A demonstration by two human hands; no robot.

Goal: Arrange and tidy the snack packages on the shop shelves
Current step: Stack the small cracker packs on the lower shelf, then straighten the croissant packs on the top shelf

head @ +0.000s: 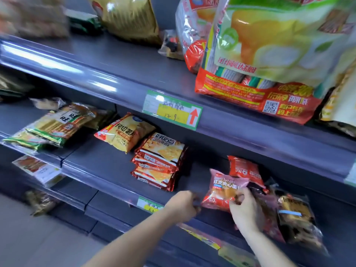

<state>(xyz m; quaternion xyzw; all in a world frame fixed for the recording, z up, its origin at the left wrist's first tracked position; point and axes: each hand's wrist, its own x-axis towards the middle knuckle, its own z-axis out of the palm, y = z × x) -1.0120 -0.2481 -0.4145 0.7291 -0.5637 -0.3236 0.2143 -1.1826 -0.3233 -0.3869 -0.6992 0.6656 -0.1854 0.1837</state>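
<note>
Clearly the tidying is only partly done: on the middle shelf [100, 162] the cracker stack [159, 162] is sitting squared up, while the chip bag [125, 132] is lying askew and the dark packs [294, 214] at the right are sprawling over the front lip. The person is working on the pink pack [221, 187], which is resting at the shelf's front edge, just before a red pack [245, 170]. The right hand [244, 211] is pinching its lower right edge. The left hand [183, 206] is curling its fingers at the pack's left corner, though blur is hiding whether it is gripping. The pack is lying label up, its long axis seemingly running front to back, top seam pointing toward the shelf's rear.
</note>
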